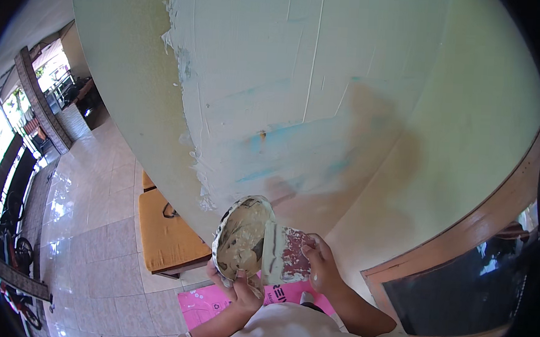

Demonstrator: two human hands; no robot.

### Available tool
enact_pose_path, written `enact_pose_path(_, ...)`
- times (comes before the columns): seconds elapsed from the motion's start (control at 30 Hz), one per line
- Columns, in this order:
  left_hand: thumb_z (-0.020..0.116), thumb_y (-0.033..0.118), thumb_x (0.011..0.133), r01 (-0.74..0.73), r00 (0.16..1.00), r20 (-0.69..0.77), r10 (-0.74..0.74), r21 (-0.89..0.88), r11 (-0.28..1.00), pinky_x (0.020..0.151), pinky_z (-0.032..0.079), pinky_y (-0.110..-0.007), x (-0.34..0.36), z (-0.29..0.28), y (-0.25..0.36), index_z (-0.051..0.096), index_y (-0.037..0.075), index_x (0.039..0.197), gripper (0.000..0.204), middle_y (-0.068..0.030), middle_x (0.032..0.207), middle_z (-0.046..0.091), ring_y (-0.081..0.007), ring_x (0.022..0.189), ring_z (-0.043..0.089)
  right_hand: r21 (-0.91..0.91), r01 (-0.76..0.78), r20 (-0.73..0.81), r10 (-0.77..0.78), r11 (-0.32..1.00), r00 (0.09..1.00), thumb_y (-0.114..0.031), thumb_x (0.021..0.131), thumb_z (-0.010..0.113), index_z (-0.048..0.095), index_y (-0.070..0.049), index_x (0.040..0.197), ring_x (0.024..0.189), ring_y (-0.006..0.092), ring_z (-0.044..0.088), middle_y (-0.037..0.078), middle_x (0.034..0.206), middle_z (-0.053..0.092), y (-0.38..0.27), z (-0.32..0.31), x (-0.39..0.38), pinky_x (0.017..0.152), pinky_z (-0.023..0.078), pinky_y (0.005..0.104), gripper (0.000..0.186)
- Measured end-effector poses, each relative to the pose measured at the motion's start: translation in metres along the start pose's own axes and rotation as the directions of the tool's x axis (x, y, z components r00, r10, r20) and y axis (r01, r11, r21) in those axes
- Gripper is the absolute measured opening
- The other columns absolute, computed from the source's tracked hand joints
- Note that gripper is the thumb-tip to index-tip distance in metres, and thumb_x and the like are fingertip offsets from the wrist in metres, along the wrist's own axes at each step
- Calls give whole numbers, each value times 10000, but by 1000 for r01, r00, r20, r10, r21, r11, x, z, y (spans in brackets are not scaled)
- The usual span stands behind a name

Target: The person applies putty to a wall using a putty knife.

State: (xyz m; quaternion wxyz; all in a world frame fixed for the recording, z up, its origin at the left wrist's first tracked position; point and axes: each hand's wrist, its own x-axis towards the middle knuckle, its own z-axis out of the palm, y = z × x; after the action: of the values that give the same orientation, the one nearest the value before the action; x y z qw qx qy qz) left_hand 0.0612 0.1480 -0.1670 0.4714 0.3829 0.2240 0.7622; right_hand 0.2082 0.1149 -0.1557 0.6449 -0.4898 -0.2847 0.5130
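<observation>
My left hand [245, 295] grips the lower rim of a round tub [235, 228] tilted toward me, its inside coated with pale, creamy putty. My right hand [321, 263] is closed around a wide, flat scraper [296, 251] with a reddish, putty-spattered body. The scraper's pale, smeared blade edge [270, 252] lies at the tub's right rim and overlaps it. Directly ahead stands a wall [251, 74] with a broad layer of whitish putty, ragged along its left edge. Blue streaks and thin raised ridges show in that layer.
Below the wall at left sits an orange-cushioned bench [170, 236] with a small dark item on it. A pink sheet [196, 306] lies on the tiled floor [101, 245] by my feet. A wood-framed dark glass panel [454, 291] is at right. Bikes stand far left.
</observation>
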Motion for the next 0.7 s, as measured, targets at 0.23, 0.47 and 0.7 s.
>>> enact_pose_path(0.23,419,16,820,-254,964,158,212,323,912,1028,358,-482,-15,-22,1,237,47,1334,546,-234,1381,315,-327,1240,396,-186,128,16,-127,974,992,-147,954,459,491,-31,1109,547,53,399,-20,739,490,-11,7,-5,503,351,245,195)
enact_pose_path(0.47,402,4,833,-43,991,132,32,77,996,1042,332,-419,-21,-27,23,262,8,1338,524,-202,1351,362,-286,1202,413,-589,326,133,-309,739,942,-132,917,506,478,-1,1066,583,155,520,87,679,557,-53,9,-1,558,426,323,201)
enact_pose_path(0.7,425,44,813,340,939,64,-337,-40,940,1063,332,-393,-4,-12,37,293,40,1377,579,-138,1356,400,-255,1259,411,-687,527,476,-237,500,847,-97,890,534,483,1,1040,667,385,613,195,719,611,-101,16,-1,583,468,406,186)
